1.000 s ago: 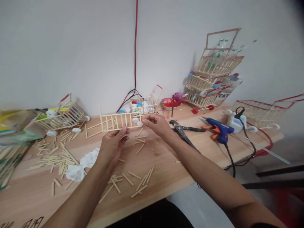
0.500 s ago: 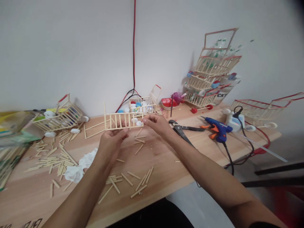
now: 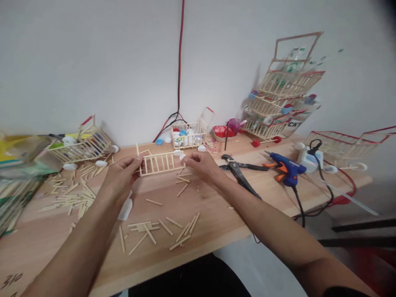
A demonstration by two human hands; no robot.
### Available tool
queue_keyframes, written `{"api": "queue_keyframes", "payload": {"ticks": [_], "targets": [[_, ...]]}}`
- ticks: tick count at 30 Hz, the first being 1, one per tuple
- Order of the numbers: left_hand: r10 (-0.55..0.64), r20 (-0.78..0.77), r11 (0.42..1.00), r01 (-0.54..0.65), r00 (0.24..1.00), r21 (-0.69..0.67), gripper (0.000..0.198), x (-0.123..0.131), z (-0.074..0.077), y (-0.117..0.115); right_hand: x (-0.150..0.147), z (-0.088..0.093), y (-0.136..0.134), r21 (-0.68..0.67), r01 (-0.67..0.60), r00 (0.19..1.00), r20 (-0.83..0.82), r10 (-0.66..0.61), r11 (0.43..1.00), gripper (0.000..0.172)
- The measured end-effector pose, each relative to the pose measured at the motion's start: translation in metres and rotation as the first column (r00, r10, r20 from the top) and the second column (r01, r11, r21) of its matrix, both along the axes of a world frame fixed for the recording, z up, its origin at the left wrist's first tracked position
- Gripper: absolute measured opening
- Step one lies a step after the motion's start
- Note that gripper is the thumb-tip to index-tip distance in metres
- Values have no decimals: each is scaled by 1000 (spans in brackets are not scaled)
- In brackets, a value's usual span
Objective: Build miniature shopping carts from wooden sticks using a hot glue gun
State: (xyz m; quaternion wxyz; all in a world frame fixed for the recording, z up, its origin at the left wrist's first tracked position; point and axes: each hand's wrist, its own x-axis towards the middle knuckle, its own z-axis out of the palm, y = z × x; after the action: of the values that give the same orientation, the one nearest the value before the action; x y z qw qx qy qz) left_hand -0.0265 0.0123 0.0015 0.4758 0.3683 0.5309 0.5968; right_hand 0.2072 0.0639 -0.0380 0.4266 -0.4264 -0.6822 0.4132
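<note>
A small slatted frame of pale wooden sticks (image 3: pixel 157 163) is held up over the table, an upright stick rising at its left end. My left hand (image 3: pixel 125 169) pinches that end between thumb and fingers. At the opposite end, my right hand (image 3: pixel 196 163) is closed on the frame's tip, by two round white caps (image 3: pixel 177 153); whether the caps are fixed to the frame I cannot tell. Several loose sticks (image 3: pixel 148 231) lie on the wooden table (image 3: pixel 198 222) below. Behind my right hand stands a little stick cart (image 3: pixel 189 134) filled with bottle caps.
Black pliers (image 3: pixel 236 169) and a blue glue gun (image 3: pixel 287 167) with a cord lie to the right. Stacked stick carts (image 3: pixel 278 99) tower at the back right. Another cart (image 3: pixel 80 148) stands back left, near a heap of cut sticks (image 3: pixel 76 200) and white tissue (image 3: pixel 126 208).
My left hand has gone from beneath the frame to its left end, and the frame has tipped and sunk a little. My right hand stays at the right end. The view has shifted slightly.
</note>
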Motion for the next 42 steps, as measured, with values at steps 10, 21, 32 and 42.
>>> {"api": "queue_keyframes", "payload": {"ticks": [10, 21, 32, 42], "targets": [[10, -173, 995, -28, 985, -98, 26, -30, -16, -1, -14, -6, -5, 47, -18, 971, 238, 6, 999, 24], [-10, -429, 984, -67, 903, -164, 41, -40, -19, 3, -16, -6, -8, 135, -63, 918, 396, 4, 989, 23], [66, -911, 992, -123, 408, 17, 33, -46, -11, -5, -9, 9, -19, 149, -74, 944, 330, 21, 986, 18], [-322, -905, 841, 522, 278, -139, 13, -17, 20, -35, 4, 8, -12, 237, -54, 914, 403, -47, 970, 27]]}}
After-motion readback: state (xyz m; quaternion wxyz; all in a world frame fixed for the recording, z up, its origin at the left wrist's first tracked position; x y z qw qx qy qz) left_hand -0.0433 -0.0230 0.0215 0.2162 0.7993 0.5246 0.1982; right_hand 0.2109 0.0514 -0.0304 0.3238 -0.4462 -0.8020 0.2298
